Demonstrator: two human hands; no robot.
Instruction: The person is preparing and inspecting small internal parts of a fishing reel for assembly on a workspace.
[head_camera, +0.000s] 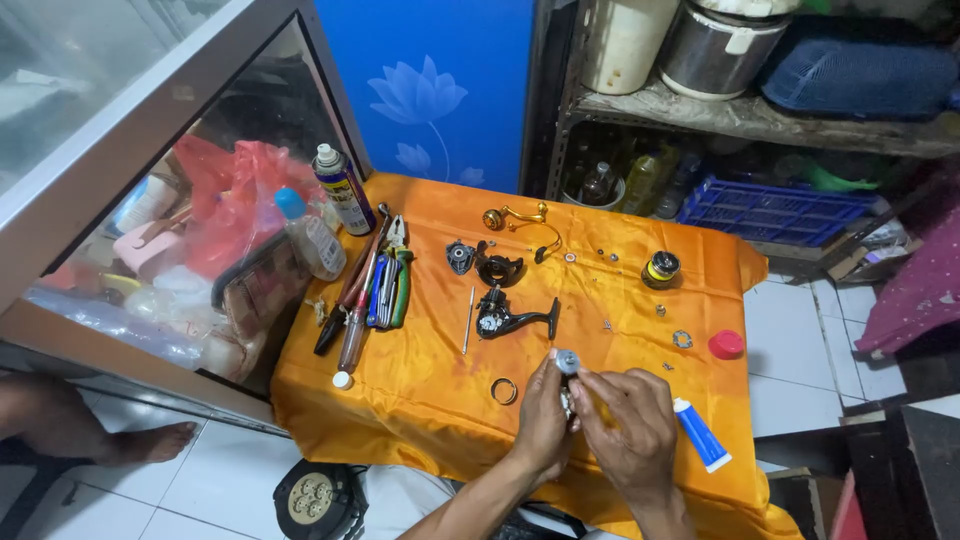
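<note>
Both hands work at the near edge of the orange cloth (420, 400). Left hand (545, 415) and right hand (625, 420) pinch a small metal part (567, 361) between closed fingertips. Reel body (505, 317) lies just beyond; blue tube (700, 434) right; tools (375, 285) far left.

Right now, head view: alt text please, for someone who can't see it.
Two hands, left hand and right hand, hold a small round metal part over an orange cloth strewn with fishing reel body, handle, spool, hand tools and a blue-white tube.
</note>
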